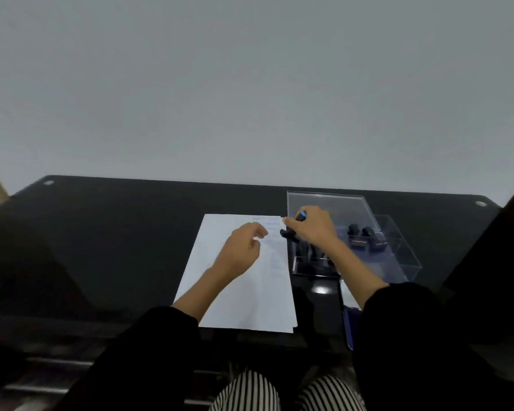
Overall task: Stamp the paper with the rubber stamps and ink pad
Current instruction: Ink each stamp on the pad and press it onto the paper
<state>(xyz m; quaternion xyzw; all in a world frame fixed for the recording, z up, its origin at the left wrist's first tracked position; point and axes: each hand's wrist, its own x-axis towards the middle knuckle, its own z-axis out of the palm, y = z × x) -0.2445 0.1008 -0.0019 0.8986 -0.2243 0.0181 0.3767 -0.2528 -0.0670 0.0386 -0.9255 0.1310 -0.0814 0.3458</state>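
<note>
A white sheet of paper [244, 298] lies on the black table [116, 238], with faint blue stamped lines near its top right. My left hand [241, 250] hovers over or rests on the upper part of the sheet, fingers loosely curled and holding nothing. My right hand [312, 226] grips a black rubber stamp with a blue top [302, 216] at the paper's top right corner. A clear plastic box [398, 256] to the right holds more black stamps [364, 235]. A blue ink pad [349, 318] shows partly under my right sleeve.
The clear box's lid [330, 203] stands open behind my right hand. The table's far edge meets a grey wall. My striped trousers show below the near edge.
</note>
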